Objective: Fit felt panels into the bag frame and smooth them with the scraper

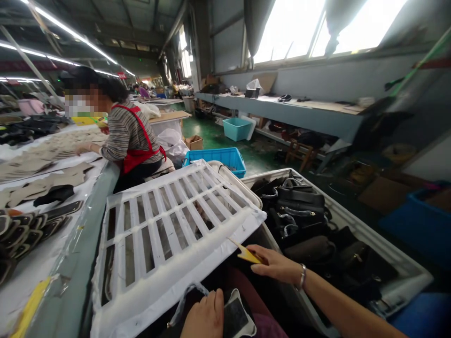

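My right hand is closed around a yellow tool with a thin pointed tip, near the front right edge of a white slatted rack. Whether the tip touches the rack I cannot tell. A bracelet circles that wrist. Low in the view, my left hand has its fingers curled on a dark bag on my lap. Clear plastic wraps the bag's handle, and a pale-edged piece shows beside my fingers. Much of the bag lies hidden below the hand and the frame edge.
A large white bin full of black bags stands on the right. To the left runs a worktable with stacked pieces, where a co-worker in a red apron sits. Behind the rack is a blue crate.
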`<state>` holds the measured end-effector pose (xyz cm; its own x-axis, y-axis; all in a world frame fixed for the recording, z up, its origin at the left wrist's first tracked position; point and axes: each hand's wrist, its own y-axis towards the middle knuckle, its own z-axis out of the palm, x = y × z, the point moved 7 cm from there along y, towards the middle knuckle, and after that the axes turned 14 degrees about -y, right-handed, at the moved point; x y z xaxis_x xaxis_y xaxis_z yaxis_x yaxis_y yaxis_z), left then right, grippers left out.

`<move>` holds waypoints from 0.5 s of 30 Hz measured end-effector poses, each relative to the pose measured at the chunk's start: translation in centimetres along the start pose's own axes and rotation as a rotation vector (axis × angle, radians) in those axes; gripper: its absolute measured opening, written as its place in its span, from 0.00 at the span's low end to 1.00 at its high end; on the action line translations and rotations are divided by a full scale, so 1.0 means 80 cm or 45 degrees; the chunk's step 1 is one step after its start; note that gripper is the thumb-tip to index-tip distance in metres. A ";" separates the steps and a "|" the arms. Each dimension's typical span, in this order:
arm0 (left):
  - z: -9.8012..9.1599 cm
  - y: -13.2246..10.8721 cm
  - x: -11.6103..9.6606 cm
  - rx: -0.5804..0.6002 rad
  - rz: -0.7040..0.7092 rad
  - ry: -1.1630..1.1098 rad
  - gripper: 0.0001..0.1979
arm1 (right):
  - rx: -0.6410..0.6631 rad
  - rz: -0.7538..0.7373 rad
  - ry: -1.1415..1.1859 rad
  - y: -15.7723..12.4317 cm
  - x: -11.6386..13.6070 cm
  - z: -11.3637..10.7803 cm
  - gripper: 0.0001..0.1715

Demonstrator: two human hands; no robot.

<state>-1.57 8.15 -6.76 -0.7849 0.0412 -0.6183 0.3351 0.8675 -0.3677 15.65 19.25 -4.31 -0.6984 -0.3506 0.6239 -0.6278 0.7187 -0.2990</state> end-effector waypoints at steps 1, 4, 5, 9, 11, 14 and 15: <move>-0.003 0.002 -0.007 0.085 0.025 -0.029 0.34 | 0.000 0.012 0.058 -0.021 0.002 0.002 0.27; -0.025 0.000 -0.032 0.261 0.083 -0.268 0.39 | -0.027 0.246 -0.152 -0.057 0.003 0.013 0.33; -0.034 -0.001 -0.039 0.298 0.099 -0.388 0.40 | -0.037 0.314 -0.332 -0.060 0.008 0.016 0.35; -0.044 0.001 -0.047 0.558 0.134 -0.935 0.33 | -0.034 0.284 -0.818 -0.047 0.045 0.024 0.26; -0.039 0.007 -0.046 0.663 0.156 -1.178 0.26 | -0.020 0.275 -0.816 -0.038 0.055 0.024 0.21; -0.025 0.021 -0.037 0.677 0.025 -1.441 0.30 | -0.023 0.273 -0.769 -0.026 0.060 0.023 0.17; -0.019 0.025 -0.033 0.663 -0.050 -1.481 0.35 | -0.041 0.271 -0.764 -0.022 0.061 0.023 0.17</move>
<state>0.38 10.58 -4.79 0.0305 -0.6658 -0.7455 0.6935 0.5512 -0.4639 12.73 15.15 -2.08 -0.8835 -0.4669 0.0377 -0.4502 0.8241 -0.3438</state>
